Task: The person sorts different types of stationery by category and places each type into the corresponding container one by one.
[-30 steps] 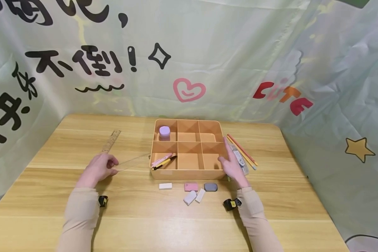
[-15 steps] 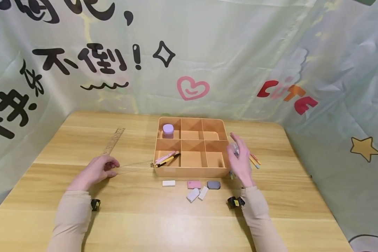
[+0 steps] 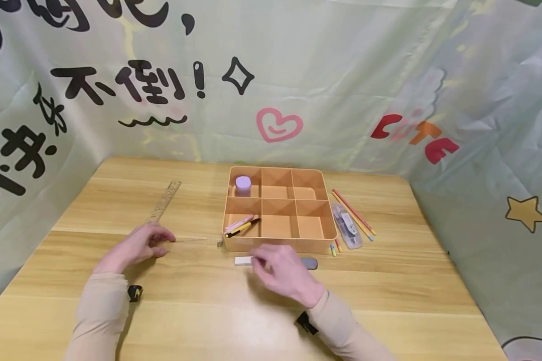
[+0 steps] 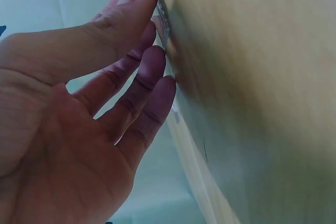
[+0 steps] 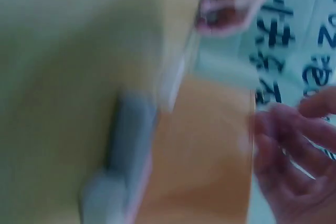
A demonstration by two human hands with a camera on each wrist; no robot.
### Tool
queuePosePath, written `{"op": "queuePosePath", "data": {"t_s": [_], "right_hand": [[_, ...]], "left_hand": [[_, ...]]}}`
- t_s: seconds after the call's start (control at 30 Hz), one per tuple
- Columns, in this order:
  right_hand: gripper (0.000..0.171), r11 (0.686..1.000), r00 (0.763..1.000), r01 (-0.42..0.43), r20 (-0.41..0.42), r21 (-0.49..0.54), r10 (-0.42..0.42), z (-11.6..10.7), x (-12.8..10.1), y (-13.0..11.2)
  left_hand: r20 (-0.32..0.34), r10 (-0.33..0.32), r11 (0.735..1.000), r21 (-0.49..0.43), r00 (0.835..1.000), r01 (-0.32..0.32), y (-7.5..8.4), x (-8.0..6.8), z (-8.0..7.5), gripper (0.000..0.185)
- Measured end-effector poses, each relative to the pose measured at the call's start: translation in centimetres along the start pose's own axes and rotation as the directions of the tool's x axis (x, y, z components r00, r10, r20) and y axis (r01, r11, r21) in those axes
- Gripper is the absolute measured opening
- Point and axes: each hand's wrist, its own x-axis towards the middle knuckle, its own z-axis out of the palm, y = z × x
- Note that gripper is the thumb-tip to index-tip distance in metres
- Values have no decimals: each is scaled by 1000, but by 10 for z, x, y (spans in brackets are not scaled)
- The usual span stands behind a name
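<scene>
My left hand (image 3: 137, 246) is low over the left of the table, fingertips at the clear rulers; in the left wrist view its fingers (image 4: 142, 98) are loosely bent with the tips at the table surface. One clear ruler (image 3: 164, 200) slants away behind that hand, and another clear ruler (image 3: 198, 242) runs right toward the box. My right hand (image 3: 284, 271) passes in front of the box over the erasers, loosely bent and holding nothing. It hides some erasers; a white eraser (image 3: 242, 260) and a grey eraser (image 3: 309, 263) show on either side.
An orange six-compartment box (image 3: 280, 244) stands mid-table. It holds a purple-lidded container (image 3: 243, 185), a pink pen (image 3: 238, 223) and a yellow-black pen (image 3: 244, 228). Right of it lie a clear plastic case (image 3: 347, 225), pencils (image 3: 357, 215) and short coloured sticks (image 3: 333, 249).
My right hand has left the box's right side and moved left and toward me, over the erasers. The right-hand ruler has swung to lie nearly level across the view, its far end nearer me.
</scene>
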Motion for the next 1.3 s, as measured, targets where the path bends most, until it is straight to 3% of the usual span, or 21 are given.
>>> {"op": "queuePosePath", "data": {"t_s": [0.03, 0.1, 0.2, 0.43, 0.6, 0.73, 0.93, 1.1, 1.3], "right_hand": [[18, 999, 995, -34, 92, -28, 37, 3, 1, -4], [19, 991, 963, -85, 245, -106, 108, 8, 3, -10], [13, 977, 920, -84, 361, -194, 150, 14, 10, -14], [14, 946, 916, -93, 346, -310, 203, 37, 23, -18], [19, 906, 901, -126, 335, -404, 275, 48, 26, -17], [24, 891, 887, -145, 342, -431, 310, 52, 28, -16], [22, 862, 883, -168, 315, -478, 347, 52, 30, -15], [20, 862, 876, -167, 329, -478, 352, 53, 31, -15], [18, 862, 859, -164, 361, -481, 364, 56, 32, -19]], "left_hand": [[4, 5, 1000, -3, 1000, -5, 0, -1, 0, 29], [16, 16, 1000, -12, 1000, -16, -1, -2, 1, 28], [22, 34, 999, -22, 999, -33, 0, -3, 2, 27], [36, 85, 996, -23, 996, -85, 7, 7, 8, 27], [67, 107, 994, -29, 992, -106, 15, 16, 12, 25], [66, 109, 993, -41, 992, -106, 19, 19, 14, 25], [24, 11, 1000, 18, 1000, -12, 20, 16, 15, 37], [-18, -84, 993, 77, 996, 85, 22, 10, 9, 42], [-20, -111, 991, 73, 994, 112, 21, 10, 4, 32]]}}
